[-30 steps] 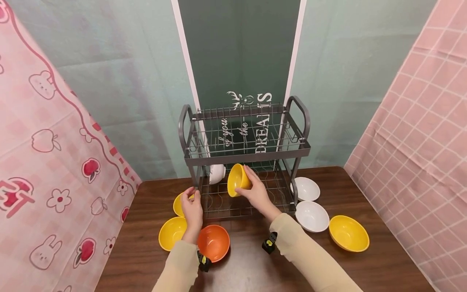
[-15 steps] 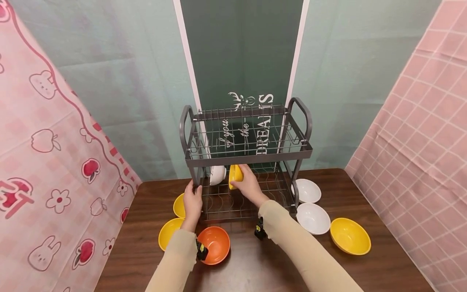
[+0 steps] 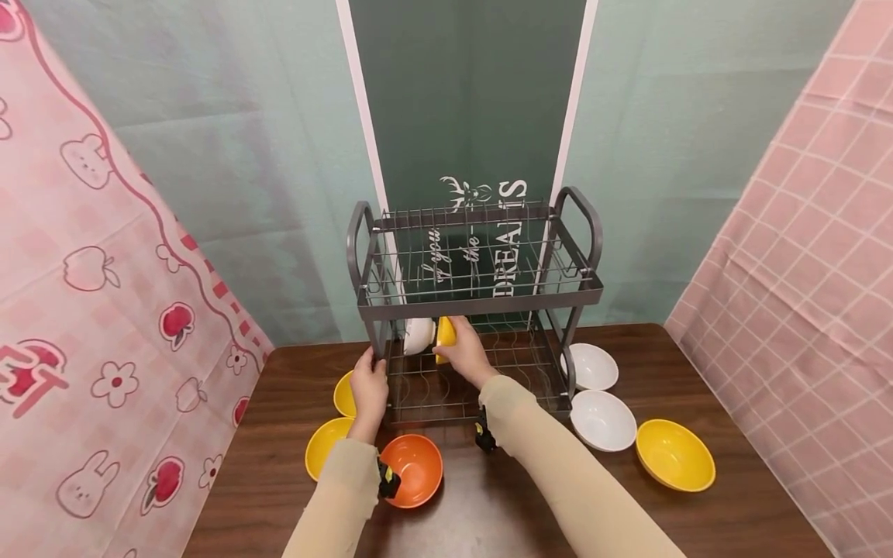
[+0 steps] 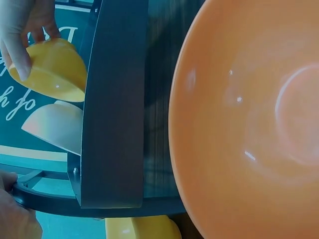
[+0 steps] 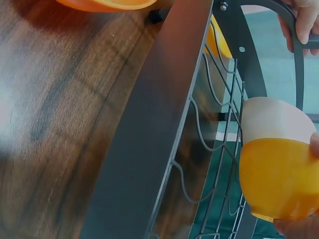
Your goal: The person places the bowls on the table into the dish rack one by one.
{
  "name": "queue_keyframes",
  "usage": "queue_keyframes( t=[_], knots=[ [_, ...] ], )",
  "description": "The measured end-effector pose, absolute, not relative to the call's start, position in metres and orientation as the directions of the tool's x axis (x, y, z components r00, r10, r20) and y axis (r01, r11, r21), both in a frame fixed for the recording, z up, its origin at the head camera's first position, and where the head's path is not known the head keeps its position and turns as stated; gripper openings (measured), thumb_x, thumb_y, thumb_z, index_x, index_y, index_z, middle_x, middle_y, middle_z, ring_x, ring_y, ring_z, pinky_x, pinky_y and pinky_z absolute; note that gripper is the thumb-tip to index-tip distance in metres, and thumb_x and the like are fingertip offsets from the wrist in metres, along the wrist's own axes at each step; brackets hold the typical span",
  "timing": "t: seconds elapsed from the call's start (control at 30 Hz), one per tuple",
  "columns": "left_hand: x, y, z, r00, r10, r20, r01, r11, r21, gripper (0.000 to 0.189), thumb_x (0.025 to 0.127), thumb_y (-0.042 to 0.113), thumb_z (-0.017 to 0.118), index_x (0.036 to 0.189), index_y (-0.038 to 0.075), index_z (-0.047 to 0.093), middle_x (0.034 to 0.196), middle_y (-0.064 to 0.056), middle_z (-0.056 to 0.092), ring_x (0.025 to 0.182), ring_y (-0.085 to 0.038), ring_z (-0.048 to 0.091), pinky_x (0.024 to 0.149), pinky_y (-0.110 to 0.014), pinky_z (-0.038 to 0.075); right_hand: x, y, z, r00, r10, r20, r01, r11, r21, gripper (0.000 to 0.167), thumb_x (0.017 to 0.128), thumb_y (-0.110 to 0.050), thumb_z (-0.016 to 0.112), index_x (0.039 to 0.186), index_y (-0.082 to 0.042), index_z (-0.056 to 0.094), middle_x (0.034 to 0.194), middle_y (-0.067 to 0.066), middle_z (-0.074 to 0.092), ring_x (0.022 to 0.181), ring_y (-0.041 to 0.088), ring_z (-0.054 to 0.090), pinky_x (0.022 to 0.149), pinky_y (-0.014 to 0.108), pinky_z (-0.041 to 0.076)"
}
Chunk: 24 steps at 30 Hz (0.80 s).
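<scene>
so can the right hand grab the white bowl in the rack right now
Probably not: the right hand holds a yellow bowl, which is between its fingers and the white bowl.

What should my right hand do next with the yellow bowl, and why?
I'd probably seat the yellow bowl gently against the wires of the lower tier: your right hand already holds it there, tipped on its side, next to the similarly tipped white bowl, and your left hand grips the side of the rack.
</scene>
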<state>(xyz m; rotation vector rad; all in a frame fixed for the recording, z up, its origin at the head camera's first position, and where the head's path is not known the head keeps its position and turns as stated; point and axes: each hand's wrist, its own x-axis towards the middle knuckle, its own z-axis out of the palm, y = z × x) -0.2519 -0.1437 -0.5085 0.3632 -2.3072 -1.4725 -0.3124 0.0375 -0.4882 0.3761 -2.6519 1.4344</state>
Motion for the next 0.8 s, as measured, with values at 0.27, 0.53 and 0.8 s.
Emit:
queue_keyframes(
  t=[0.27,0.53,0.8],
  knots=[
    [-0.252,-0.144,-0.511,-0.885,-0.411,0.219,0.004,0.463,0.886,0.034,0.091,0.005,0.054,0.125,0.002,0.056,0.121,-0.019,0.060,0.110,-0.035,0.057,0.094,-0.049,0.047,-0.314,0.029,-0.491,-0.978,-0.156,0.140,-0.202,0.513,-0.835,0.067,0.078,-0.007,0.072,0.137,-0.015,0.042,0.131,0.008,0.045,0.105,0.024,0.051,0.086,0.036,0.053],
    [-0.254,-0.145,-0.512,-0.882,-0.411,0.230,0.016,0.462,0.887,0.033,0.091,0.006,0.054,0.124,0.003,0.057,0.120,-0.018,0.061,0.111,-0.035,0.057,0.095,-0.048,0.046,-0.322,0.025,-0.490,-0.978,-0.153,0.140,-0.202,0.539,-0.817,0.066,0.077,-0.010,0.074,0.134,-0.011,0.041,0.125,0.013,0.048,0.107,0.027,0.051,0.094,0.039,0.049],
    [-0.255,-0.143,-0.511,-0.879,-0.428,0.212,0.008,0.429,0.903,0.035,0.091,0.006,0.054,0.126,0.002,0.056,0.122,-0.018,0.060,0.112,-0.035,0.057,0.096,-0.048,0.046,-0.334,0.021,-0.486,-0.970,-0.204,0.130,-0.229,0.607,-0.761,0.062,0.077,-0.011,0.074,0.131,-0.007,0.044,0.119,0.014,0.051,0.103,0.027,0.049,0.096,0.039,0.047]
  ],
)
